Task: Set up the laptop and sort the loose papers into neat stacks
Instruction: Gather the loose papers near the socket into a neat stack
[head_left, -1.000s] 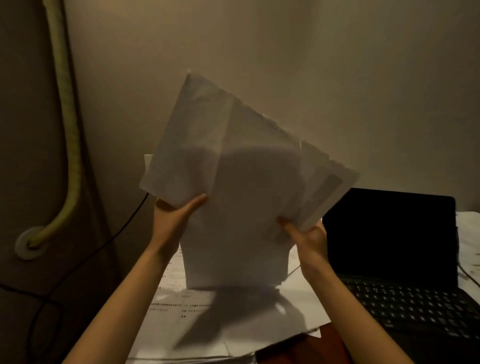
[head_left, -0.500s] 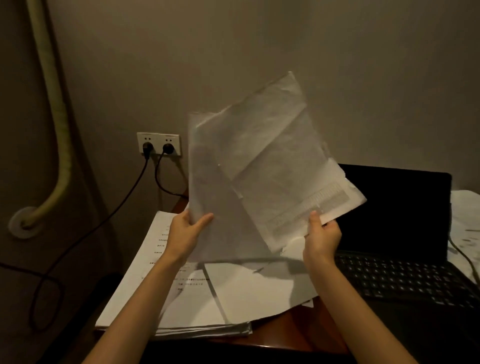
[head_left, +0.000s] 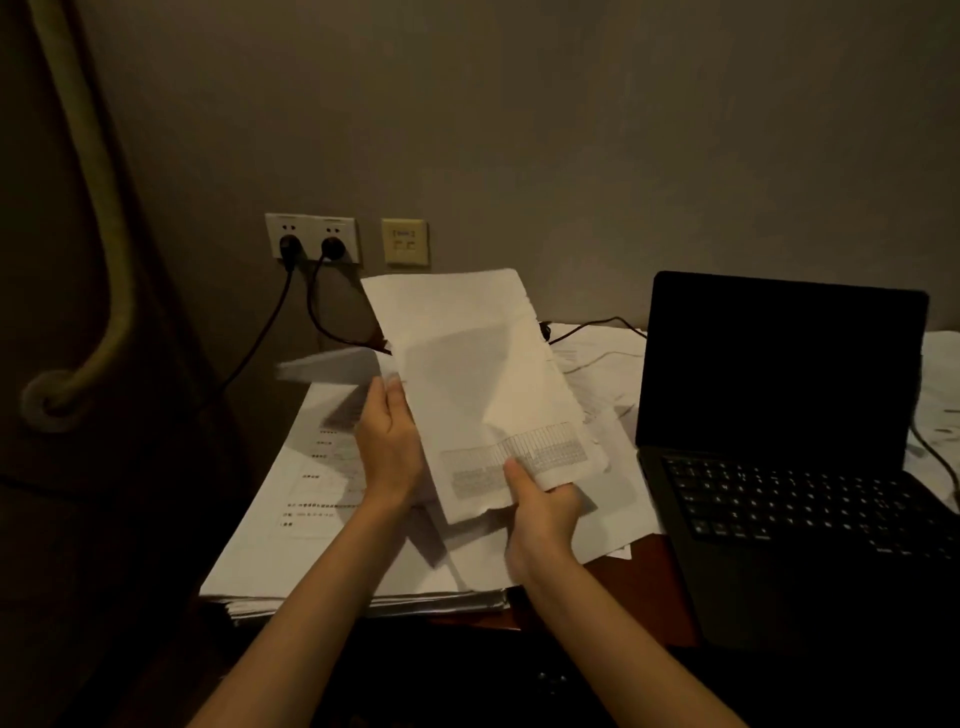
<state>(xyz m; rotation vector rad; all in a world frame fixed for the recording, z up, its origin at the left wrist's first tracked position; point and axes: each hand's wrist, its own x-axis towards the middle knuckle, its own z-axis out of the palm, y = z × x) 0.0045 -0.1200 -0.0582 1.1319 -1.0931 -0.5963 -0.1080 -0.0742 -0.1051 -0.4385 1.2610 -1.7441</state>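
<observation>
On held sheet (head_left: 483, 395): illegible table.

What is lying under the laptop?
Papers stick out to the right of the laptop, and its left edge seems to overlap the sheets beside it. The laptop covers whatever lies directly beneath it.

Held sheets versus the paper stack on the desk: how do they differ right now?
The held sheets are raised and tilted, gripped by the left hand and right hand; the paper stack lies flat on the desk. The held sheets show a printed table near their lower edge; the stack's top page shows spaced lines of text. The held sheets are a thin bundle, the stack thick. Both are white paper left of the laptop.
</observation>
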